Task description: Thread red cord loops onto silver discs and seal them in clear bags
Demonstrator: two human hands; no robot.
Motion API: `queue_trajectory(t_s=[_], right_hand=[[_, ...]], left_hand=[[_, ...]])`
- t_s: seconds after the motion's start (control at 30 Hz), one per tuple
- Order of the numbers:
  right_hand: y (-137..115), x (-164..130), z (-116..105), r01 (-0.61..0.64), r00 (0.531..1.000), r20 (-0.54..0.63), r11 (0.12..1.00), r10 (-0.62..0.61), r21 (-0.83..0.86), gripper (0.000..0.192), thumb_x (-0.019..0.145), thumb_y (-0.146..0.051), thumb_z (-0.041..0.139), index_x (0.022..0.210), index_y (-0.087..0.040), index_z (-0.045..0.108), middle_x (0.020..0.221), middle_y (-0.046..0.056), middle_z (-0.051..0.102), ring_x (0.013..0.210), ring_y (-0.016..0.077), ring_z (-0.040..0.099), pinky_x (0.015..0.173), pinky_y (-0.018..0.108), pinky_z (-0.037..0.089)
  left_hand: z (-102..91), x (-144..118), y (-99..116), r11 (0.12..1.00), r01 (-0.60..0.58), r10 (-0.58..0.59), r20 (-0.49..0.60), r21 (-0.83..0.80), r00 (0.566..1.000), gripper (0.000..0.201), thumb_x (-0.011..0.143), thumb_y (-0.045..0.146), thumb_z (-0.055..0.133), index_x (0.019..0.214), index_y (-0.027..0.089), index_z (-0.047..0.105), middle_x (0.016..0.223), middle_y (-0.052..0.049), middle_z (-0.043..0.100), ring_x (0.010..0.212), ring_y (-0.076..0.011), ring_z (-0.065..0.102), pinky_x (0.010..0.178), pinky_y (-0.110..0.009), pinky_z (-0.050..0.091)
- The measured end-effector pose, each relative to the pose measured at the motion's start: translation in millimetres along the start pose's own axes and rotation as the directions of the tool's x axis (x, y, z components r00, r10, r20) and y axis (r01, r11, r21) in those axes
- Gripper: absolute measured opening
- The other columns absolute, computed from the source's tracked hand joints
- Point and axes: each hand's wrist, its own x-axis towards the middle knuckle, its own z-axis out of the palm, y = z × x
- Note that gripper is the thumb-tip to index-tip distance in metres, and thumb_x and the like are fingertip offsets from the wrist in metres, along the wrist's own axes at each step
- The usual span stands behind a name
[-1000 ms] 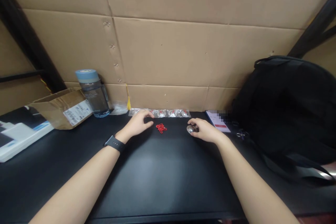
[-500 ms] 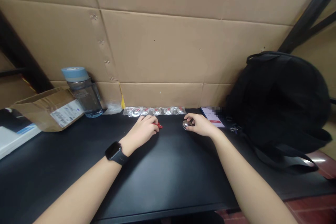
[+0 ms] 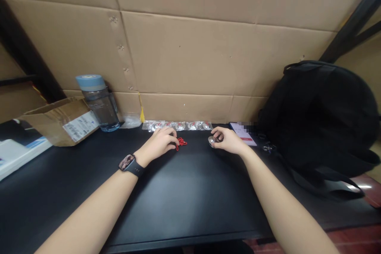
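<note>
My left hand (image 3: 159, 143) lies on the black table (image 3: 184, 194), fingertips pinching a small tangle of red cord (image 3: 181, 142). A black smartwatch (image 3: 130, 164) is on that wrist. My right hand (image 3: 228, 141) rests to the right of it, fingers closed on a small round silver metal piece (image 3: 212, 140) that touches the table. Behind both hands a row of clear packets with silver and red parts (image 3: 178, 126) lies along the cardboard wall.
A grey water bottle with a blue lid (image 3: 99, 102) and an open cardboard box (image 3: 61, 120) stand at the back left, white boxes (image 3: 18, 154) beyond them. A card with red print (image 3: 244, 133) lies beside a big black backpack (image 3: 321, 115) on the right.
My left hand moved right from the packets onto the red cord and took hold of it. The right hand kept its hold on the silver piece. The view shifted slightly.
</note>
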Motion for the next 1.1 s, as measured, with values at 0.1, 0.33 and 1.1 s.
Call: queue_trajectory(t_s=[0.1,0.33,1.1], right_hand=[[0.0,-0.4,0.2,0.012,1.0,-0.007,1.0,-0.012,-0.014,0.041,0.066,-0.029,0.079,0.105,-0.023,0.069,0.094,0.002,0.071,0.073,0.0157,0.059,0.068,0.028,0.047],[-3.6,-0.7,2.7,0.036,0.999,0.002,0.999,-0.036,0.013,0.04,0.067,-0.027,0.079,0.105,-0.022,0.069,0.096,0.002,0.071,0.073,0.0144,0.062,0.068,0.026,0.049],[-41.9,-7.7,18.7,0.127,0.992,-0.047,0.929,-0.118,0.348,0.045,0.066,-0.016,0.075,0.11,-0.021,0.066,0.105,0.005,0.067,0.087,0.0175,0.062,0.068,0.027,0.052]], left_hand=[[-2.0,0.1,1.8,1.0,0.007,-0.007,0.007,-0.021,1.0,0.005,0.086,0.031,0.075,0.087,0.027,0.078,0.109,-0.004,0.062,0.109,-0.0247,0.056,0.101,-0.042,0.036],[3.3,-1.6,2.8,0.997,0.028,-0.024,0.044,-0.079,0.999,0.006,0.085,0.031,0.076,0.084,0.026,0.075,0.106,-0.003,0.063,0.106,-0.024,0.057,0.095,-0.039,0.039],[-15.8,11.0,43.9,0.95,0.06,-0.179,-0.377,-0.306,0.909,0.006,0.094,0.023,0.063,0.094,0.023,0.07,0.098,-0.002,0.075,0.095,-0.0202,0.068,0.092,-0.036,0.048]])
